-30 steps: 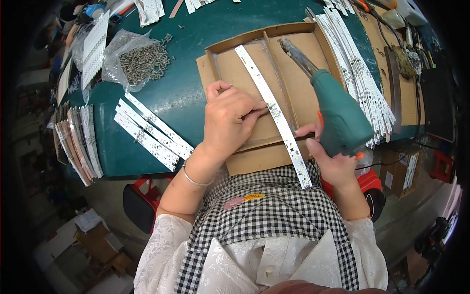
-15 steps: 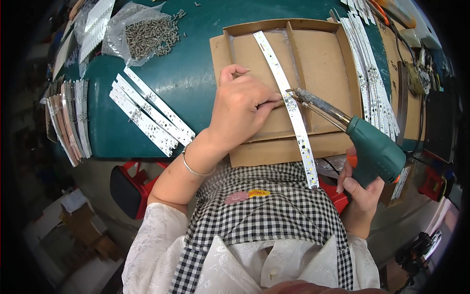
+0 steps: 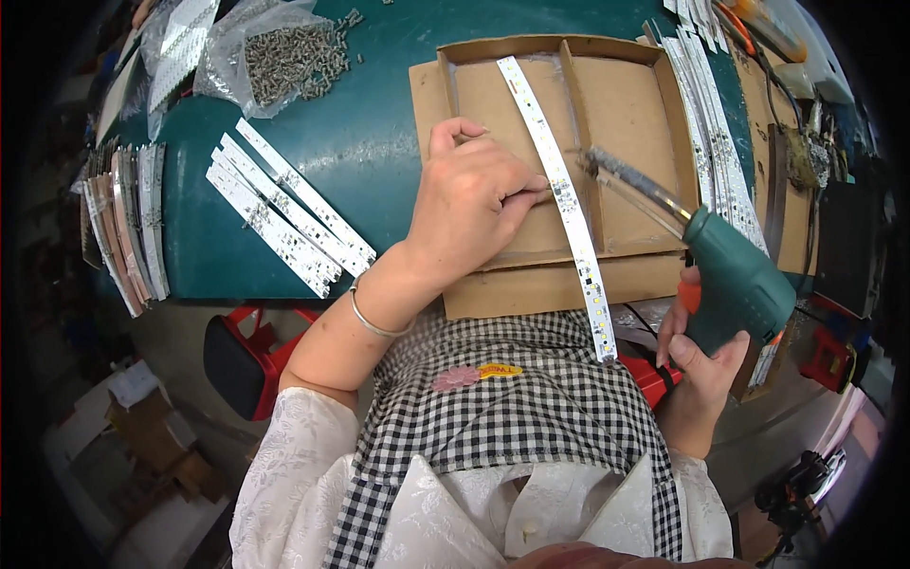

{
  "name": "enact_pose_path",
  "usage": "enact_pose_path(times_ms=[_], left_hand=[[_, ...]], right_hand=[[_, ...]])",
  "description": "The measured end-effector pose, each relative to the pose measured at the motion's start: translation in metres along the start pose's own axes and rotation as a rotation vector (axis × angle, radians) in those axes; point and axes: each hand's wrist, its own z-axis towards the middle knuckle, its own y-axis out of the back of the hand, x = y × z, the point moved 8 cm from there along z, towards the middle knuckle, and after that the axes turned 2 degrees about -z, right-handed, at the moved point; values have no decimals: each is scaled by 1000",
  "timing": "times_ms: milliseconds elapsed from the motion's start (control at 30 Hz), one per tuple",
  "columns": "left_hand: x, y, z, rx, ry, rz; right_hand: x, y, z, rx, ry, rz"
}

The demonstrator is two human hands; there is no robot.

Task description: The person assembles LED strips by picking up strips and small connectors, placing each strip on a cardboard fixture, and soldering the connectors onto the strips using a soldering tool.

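Observation:
A long white LED circuit strip [image 3: 572,218] lies slantwise across a shallow cardboard tray [image 3: 455,294], its near end jutting out over my checked apron. My left hand [image 3: 474,194] is above the tray, thumb and forefinger pinched together at the strip's left edge, near its middle. Whatever sits between those fingertips is too small or hidden to name. In my right hand [image 3: 706,365] is a green soldering gun [image 3: 739,275] with an orange trigger. Its dark tip points up and left, a little to the right of the strip and apart from it.
Several LED strips [image 3: 284,218] lie left on the green table [image 3: 379,114]. More stand bundled at the far left [image 3: 123,228] and lie right of the tray [image 3: 716,142]. Small metal parts [image 3: 294,66] spill from a plastic bag. A red-framed stool [image 3: 251,360] stands below the table.
The soldering gun's tip has come off the strip, moving right and slightly up with my right hand. My left hand keeps its pinch at the strip's edge.

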Motion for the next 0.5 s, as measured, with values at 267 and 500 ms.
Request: enact_pose_path(times_ms=[267, 500], left_hand=[[-10, -1, 2, 55, -78, 74], [-10, -4, 2, 76, -89, 82]], right_hand=[[-25, -26, 12, 75, 191, -386], [-31, -50, 13, 45, 152, -319]])
